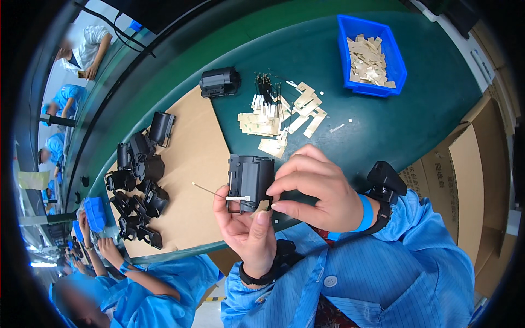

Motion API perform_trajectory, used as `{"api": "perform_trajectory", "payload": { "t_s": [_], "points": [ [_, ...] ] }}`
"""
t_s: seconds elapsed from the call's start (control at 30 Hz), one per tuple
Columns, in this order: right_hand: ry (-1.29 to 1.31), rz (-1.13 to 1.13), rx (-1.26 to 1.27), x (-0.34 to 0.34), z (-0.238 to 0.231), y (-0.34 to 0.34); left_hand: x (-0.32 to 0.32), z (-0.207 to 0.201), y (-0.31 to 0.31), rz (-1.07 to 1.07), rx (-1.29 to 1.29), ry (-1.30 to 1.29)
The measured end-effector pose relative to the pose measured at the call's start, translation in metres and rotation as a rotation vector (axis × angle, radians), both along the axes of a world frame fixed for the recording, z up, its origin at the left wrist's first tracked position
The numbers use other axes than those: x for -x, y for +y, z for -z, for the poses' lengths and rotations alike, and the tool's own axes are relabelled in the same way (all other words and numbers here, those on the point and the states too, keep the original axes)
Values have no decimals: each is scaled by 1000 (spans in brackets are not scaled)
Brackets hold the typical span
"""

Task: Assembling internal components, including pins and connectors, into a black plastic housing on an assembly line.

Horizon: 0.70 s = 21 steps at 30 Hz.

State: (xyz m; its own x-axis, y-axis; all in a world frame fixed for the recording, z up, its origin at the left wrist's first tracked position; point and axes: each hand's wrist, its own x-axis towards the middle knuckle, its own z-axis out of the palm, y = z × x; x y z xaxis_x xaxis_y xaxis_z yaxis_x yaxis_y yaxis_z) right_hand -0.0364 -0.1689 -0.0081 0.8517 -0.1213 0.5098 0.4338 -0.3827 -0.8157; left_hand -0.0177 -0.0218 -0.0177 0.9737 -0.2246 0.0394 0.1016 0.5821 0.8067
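Black part, from the head view: a dark black plastic piece [258, 170], boxy, with a smooth, shiny, softly rounded top side and small bumps along its left edge.
White strip: a thin, flat strip [238, 198] lies across the near end of the black part.
Wire: a thin, dark wire [206, 189] comes out of the strip's left end and has a small pale tip.
Where it is: the black part is up in the person's hands, in front of the chest, near the edge of the brown cardboard sheet [191, 164].
Which way it points: the black part looks a little longer from near the person to far away. I cannot tell which end is its front.
Which way the strip points: its long way goes left to right, and the wire pokes out left and a bit away from the person.
Left hand: this hand [247, 236] holds the black part from the near side, with its thumb by a small tan paper piece [263, 206].
Right hand: this hand [313, 188] is at the right side of the part, fingers bent, with thumb and pointing finger close together. I cannot tell if they pinch something.
Nearby: white strips [260, 123] with tan paper lie on the green table [421, 126].
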Motion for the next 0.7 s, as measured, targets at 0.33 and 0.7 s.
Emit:
{"api": "perform_trajectory", "payload": {
  "t_s": [0.33,0.7],
  "points": [
    [153,-154,-81,0,-5,-4,4,6,3,-39,-184,-230],
    [37,-35,147,0,-6,-7,2,7,-7,-79,-171,-209]
  ]
}}
